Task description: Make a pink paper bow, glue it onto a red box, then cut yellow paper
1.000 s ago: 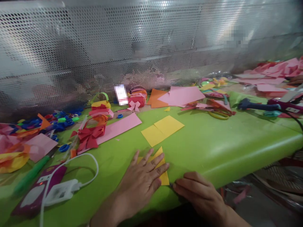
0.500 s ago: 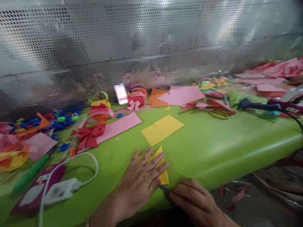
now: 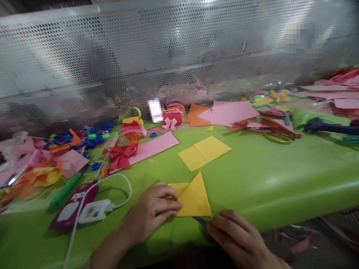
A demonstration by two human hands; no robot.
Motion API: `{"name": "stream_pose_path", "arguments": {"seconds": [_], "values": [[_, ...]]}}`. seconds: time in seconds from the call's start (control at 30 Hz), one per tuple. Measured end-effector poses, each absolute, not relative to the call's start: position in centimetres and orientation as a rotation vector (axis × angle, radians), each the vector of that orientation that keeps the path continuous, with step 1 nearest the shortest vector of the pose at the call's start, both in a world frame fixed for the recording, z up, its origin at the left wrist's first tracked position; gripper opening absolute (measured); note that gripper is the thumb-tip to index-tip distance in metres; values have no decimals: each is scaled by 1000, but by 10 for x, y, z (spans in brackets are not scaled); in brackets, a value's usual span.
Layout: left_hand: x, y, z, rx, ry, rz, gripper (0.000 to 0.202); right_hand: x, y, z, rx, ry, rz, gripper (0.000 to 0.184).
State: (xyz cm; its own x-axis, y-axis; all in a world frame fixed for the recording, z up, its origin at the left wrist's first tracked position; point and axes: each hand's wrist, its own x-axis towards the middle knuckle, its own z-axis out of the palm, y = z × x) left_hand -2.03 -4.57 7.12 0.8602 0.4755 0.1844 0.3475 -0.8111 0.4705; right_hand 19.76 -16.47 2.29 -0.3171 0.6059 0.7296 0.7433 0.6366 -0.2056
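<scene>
A folded piece of yellow paper (image 3: 195, 198) lies near the table's front edge, with one pointed corner up at the top. My left hand (image 3: 154, 207) has its fingers curled together on the paper's left side and hides that edge. My right hand (image 3: 238, 235) is closed around a thin dark blade-like tool (image 3: 200, 219), whose tip lies by the paper's lower edge. Its exact kind is unclear. Beyond the hands, two yellow paper pieces (image 3: 204, 152) lie flat, slightly overlapping or edge to edge.
At left are a purple power strip (image 3: 70, 209), a white charger (image 3: 95, 211) with a cable and a green-handled tool (image 3: 66, 190). A red paper bag with a bow (image 3: 123, 153), pink sheets (image 3: 230, 113) and scissors (image 3: 276, 138) lie farther back, before a perforated metal panel (image 3: 126, 56).
My left hand has gone from lying spread over the yellow paper to curled fingers at its left side, uncovering more of it. The view has shifted left.
</scene>
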Motion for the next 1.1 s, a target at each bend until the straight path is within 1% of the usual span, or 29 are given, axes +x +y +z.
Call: {"name": "stream_pose_path", "arguments": {"seconds": [0.2,0.4,0.57,0.7,0.83,0.97,1.07,1.1], "values": [[-19,-44,67,2553,627,336,17,194,-160,10,-953,-2066,-118,35],[-23,-46,64,2528,674,341,18,178,-153,11,-912,-2070,-171,29],[-23,-44,63,2532,624,304,26,165,-149,11,-897,-2137,-189,24],[-20,-39,69,2620,540,166,32,157,-144,13,-895,-2113,-190,29],[-17,-35,77,2685,562,33,25,140,-140,13,-839,-2088,-231,32],[-14,-34,81,2630,669,-6,17,135,-149,18,-853,-2011,-284,20],[-11,-41,81,2520,768,46,13,167,-156,26,-969,-1907,-389,12],[-11,-44,81,2486,808,72,13,185,-156,28,-1037,-1898,-426,13]]}}
